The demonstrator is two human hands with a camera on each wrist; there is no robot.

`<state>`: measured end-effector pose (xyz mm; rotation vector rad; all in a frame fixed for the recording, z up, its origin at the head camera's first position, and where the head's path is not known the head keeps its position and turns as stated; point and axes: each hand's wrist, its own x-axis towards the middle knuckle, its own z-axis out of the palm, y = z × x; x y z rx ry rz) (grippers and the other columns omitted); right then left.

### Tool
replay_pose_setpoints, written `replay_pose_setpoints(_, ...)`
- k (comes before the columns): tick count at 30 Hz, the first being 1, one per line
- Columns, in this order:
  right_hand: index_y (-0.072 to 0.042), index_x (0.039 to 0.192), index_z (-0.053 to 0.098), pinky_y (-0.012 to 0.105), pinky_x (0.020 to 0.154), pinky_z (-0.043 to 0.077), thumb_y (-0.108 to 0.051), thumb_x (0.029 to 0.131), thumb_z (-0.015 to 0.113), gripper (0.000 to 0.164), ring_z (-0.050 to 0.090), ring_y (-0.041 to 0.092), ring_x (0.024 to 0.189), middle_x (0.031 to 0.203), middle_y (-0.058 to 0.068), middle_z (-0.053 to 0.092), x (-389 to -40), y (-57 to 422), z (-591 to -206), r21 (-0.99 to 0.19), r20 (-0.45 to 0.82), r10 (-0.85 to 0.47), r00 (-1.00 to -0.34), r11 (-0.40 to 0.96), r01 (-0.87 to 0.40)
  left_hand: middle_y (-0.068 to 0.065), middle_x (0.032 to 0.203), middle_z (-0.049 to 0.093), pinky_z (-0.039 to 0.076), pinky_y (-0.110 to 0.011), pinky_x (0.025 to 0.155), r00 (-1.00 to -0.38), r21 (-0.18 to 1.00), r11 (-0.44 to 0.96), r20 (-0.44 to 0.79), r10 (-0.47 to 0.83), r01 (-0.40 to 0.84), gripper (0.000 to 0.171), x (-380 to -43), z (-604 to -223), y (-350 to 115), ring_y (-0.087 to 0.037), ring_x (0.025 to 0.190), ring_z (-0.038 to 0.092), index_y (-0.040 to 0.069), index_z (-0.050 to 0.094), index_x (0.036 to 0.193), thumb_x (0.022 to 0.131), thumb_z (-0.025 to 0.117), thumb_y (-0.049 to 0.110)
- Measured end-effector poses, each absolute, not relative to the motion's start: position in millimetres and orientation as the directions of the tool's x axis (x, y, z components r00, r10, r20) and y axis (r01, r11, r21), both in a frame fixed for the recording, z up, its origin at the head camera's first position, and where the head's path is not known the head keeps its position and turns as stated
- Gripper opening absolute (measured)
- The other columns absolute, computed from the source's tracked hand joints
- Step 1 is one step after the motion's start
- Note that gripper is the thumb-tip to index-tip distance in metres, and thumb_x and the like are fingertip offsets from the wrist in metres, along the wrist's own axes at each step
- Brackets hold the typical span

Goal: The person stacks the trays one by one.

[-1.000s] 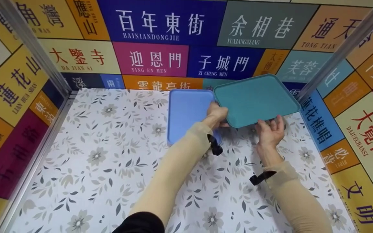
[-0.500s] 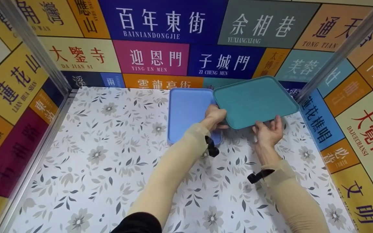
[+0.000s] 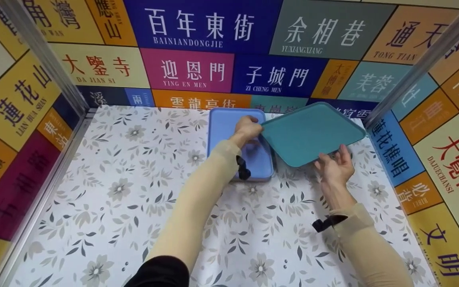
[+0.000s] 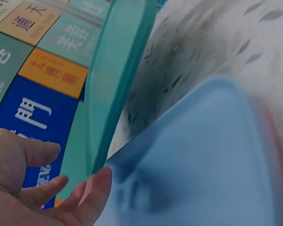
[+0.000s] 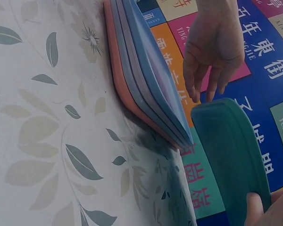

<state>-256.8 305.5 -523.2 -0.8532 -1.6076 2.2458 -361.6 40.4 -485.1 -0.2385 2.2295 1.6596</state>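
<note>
A teal rectangular tray (image 3: 313, 133) is held tilted above the table at the right. My right hand (image 3: 337, 167) pinches its near edge; in the right wrist view the thumb (image 5: 254, 207) lies over that edge. My left hand (image 3: 248, 128) is at the tray's left corner, above the light blue tray (image 3: 223, 123). The left wrist view has its fingers (image 4: 98, 190) spread apart, one fingertip right at the teal rim. Below the blue tray, the right wrist view reveals a stack of trays (image 5: 127, 70) in grey, purple and salmon pink.
The table (image 3: 126, 223) wears a white cloth with grey flowers and leaves. Panels of coloured signs (image 3: 197, 24) wall it at the back and both sides. Metal posts (image 3: 50, 63) rise at the back corners.
My left hand has loosened its grip on the teal tray and moved left over the blue one. The teal tray has tipped, its left near corner lower, still in my right hand.
</note>
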Motion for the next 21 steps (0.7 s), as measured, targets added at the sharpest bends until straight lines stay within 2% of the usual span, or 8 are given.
replay_pose_setpoints(3, -0.036, 0.176, 0.038, 0.019, 0.081, 0.065, 0.009, 0.104, 0.064, 0.088, 0.035, 0.018, 0.171, 0.189, 0.001, 0.022, -254, 307, -520, -0.919, -0.322, 0.479, -0.817, -0.367, 0.147, -0.012, 0.156, 0.064, 0.067, -0.044, 0.107, -0.927, 0.873, 0.393, -0.357, 0.112, -0.288, 0.049, -370, -479, 32, -0.027, 0.135, 0.068, 0.011, 0.060, 0.159, 0.111, 0.068, 0.020)
replay_pose_setpoints(6, -0.035, 0.177, 0.036, 0.020, 0.079, 0.065, 0.010, 0.104, 0.063, 0.089, 0.046, 0.019, 0.164, 0.189, 0.000, 0.023, -251, 307, -516, -0.918, -0.320, 0.429, -0.845, -0.363, 0.163, -0.010, 0.161, 0.061, 0.064, -0.046, 0.112, -0.916, 0.872, 0.421, -0.353, 0.189, -0.249, 0.049, -374, -475, 22, -0.027, 0.139, 0.066, 0.013, 0.061, 0.160, 0.112, 0.066, 0.022)
replay_pose_setpoints(9, -0.032, 0.177, 0.036, 0.019, 0.071, 0.063, 0.011, 0.103, 0.064, 0.090, 0.066, 0.016, 0.139, 0.188, 0.002, 0.027, -248, 306, -513, -0.925, -0.300, 0.395, -0.868, -0.344, 0.163, -0.011, 0.167, 0.057, 0.062, -0.053, 0.115, -0.898, 0.890, 0.405, -0.340, 0.278, -0.212, 0.046, -377, -473, 11, -0.033, 0.147, 0.061, 0.013, 0.064, 0.158, 0.112, 0.064, 0.019)
replay_pose_setpoints(13, -0.029, 0.177, 0.038, 0.020, 0.069, 0.063, 0.012, 0.103, 0.065, 0.089, 0.072, 0.005, 0.109, 0.186, 0.005, 0.033, -244, 306, -508, -0.937, -0.265, 0.354, -0.897, -0.315, 0.152, -0.011, 0.172, 0.053, 0.058, -0.063, 0.118, -0.875, 0.906, 0.394, -0.312, 0.369, -0.156, 0.042, -378, -474, 1, -0.040, 0.154, 0.056, 0.017, 0.068, 0.154, 0.112, 0.062, 0.017)
replay_pose_setpoints(17, -0.027, 0.176, 0.039, 0.022, 0.076, 0.067, 0.013, 0.103, 0.065, 0.088, 0.073, 0.004, 0.107, 0.185, 0.007, 0.035, -240, 305, -505, -0.930, -0.265, 0.278, -0.923, -0.327, 0.168, -0.010, 0.173, 0.052, 0.053, -0.066, 0.123, -0.873, 0.911, 0.391, -0.293, 0.390, -0.131, 0.042, -377, -476, -6, -0.039, 0.155, 0.054, 0.018, 0.070, 0.153, 0.112, 0.062, 0.018)
replay_pose_setpoints(21, -0.025, 0.176, 0.041, 0.020, 0.070, 0.065, 0.012, 0.104, 0.066, 0.085, 0.075, 0.005, 0.102, 0.185, 0.008, 0.036, -238, 306, -504, -0.925, -0.274, 0.197, -0.941, -0.323, 0.202, -0.009, 0.169, 0.058, 0.054, -0.063, 0.121, -0.876, 0.913, 0.393, -0.279, 0.394, -0.114, 0.044, -376, -478, -11, -0.032, 0.147, 0.059, 0.016, 0.069, 0.153, 0.110, 0.064, 0.019)
